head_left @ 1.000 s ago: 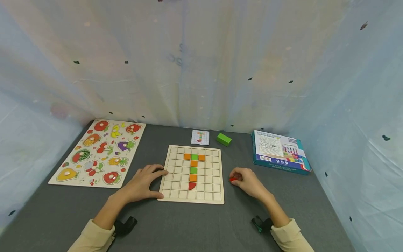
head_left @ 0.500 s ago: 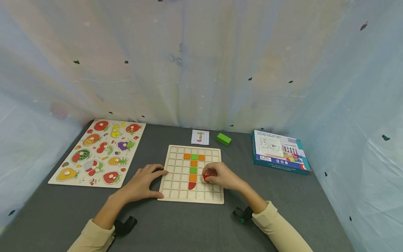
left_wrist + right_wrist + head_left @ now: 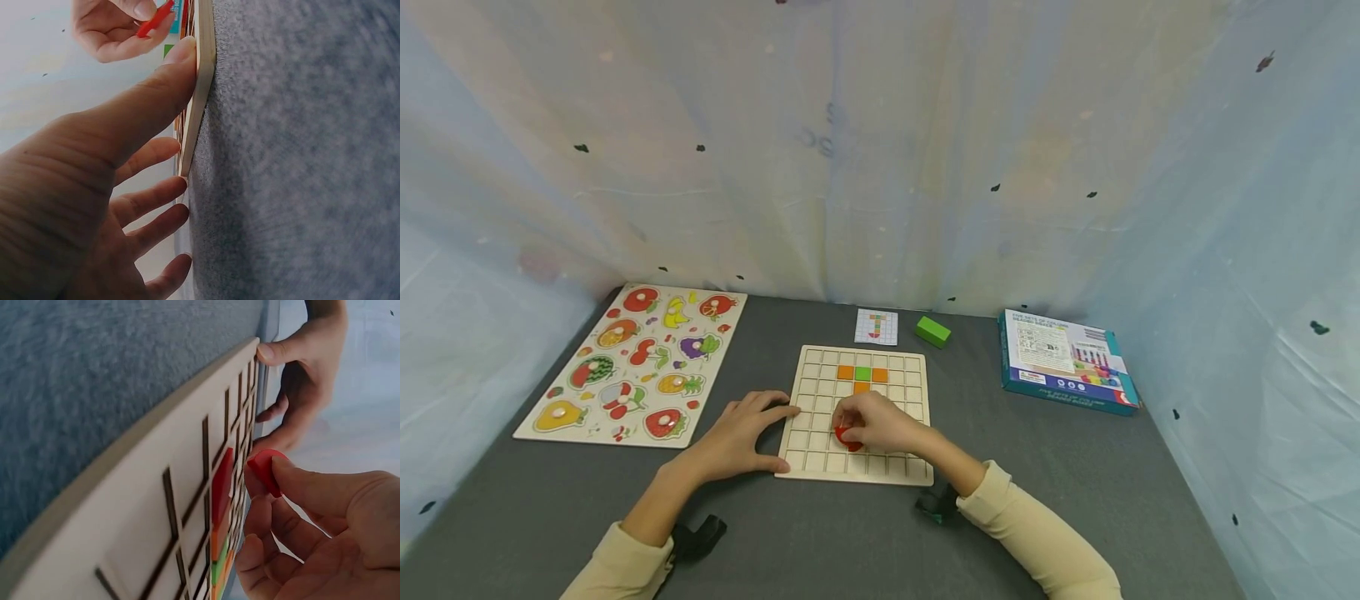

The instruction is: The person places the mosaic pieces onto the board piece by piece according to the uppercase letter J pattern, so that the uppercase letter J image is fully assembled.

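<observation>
A wooden grid board [image 3: 912,475] lies flat on the grey table. Square tiles in orange [image 3: 846,372] and green [image 3: 862,374] fill several of its cells near the top, with one red tile [image 3: 221,487] set lower down. My right hand [image 3: 883,421] pinches a red piece with a curved edge [image 3: 267,470] between thumb and finger, just above the board's lower middle. Part of the tile column is hidden under that hand. My left hand [image 3: 733,442] rests at the board's left edge, thumb and fingertips touching it, fingers spread.
Behind the board lie a small pattern card [image 3: 876,327] and a green block [image 3: 933,332]. A fruit picture puzzle board [image 3: 651,387] sits at the left, and a flat teal box [image 3: 1067,362] at the back right. Pale sheeting [image 3: 880,208] surrounds the table.
My right hand has carried the red piece leftward from beside the board's right edge to over the tile column. The left hand stays in place.
</observation>
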### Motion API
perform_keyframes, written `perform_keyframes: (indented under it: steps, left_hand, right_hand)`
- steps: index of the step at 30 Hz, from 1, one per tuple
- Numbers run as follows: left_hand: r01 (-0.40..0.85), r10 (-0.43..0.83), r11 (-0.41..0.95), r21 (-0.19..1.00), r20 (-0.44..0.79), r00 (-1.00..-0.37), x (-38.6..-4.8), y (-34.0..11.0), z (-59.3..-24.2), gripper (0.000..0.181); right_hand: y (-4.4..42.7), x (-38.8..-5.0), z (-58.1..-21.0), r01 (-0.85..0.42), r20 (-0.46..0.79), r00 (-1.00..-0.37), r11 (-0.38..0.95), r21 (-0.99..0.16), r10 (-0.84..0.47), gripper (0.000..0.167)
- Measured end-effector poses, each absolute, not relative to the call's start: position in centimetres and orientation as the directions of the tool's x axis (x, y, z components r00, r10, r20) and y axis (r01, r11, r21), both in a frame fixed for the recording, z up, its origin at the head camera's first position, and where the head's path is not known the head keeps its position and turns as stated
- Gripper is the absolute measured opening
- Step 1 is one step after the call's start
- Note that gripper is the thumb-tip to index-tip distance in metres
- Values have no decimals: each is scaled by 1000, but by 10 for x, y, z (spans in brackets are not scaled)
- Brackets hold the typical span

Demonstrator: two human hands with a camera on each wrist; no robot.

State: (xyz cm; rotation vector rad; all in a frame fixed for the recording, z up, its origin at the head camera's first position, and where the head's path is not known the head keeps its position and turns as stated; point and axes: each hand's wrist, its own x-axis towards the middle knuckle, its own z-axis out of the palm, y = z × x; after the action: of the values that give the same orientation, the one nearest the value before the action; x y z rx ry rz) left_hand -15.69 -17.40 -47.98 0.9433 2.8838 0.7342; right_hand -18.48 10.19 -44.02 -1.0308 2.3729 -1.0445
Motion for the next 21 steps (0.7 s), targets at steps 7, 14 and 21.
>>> perform_keyframes:
  steps: [7, 14, 21]
  left_hand:
    - [550, 559, 713, 436, 121, -820, -157, -174, -480, 82]
    - [551, 562, 709, 440, 121, -819, -157, -174, -481, 82]
    - [556, 564, 703, 443, 128, -816, -157, -174, -480, 81]
  right_hand:
    - [97, -183, -444, -456, -51, -672, 467, -757, -739, 8]
    - [95, -181, -448, -484, -33, -674, 475, -735, -738, 9]
    - [93, -178, -449, -573, 5, -686, 536, -620, -728, 9]
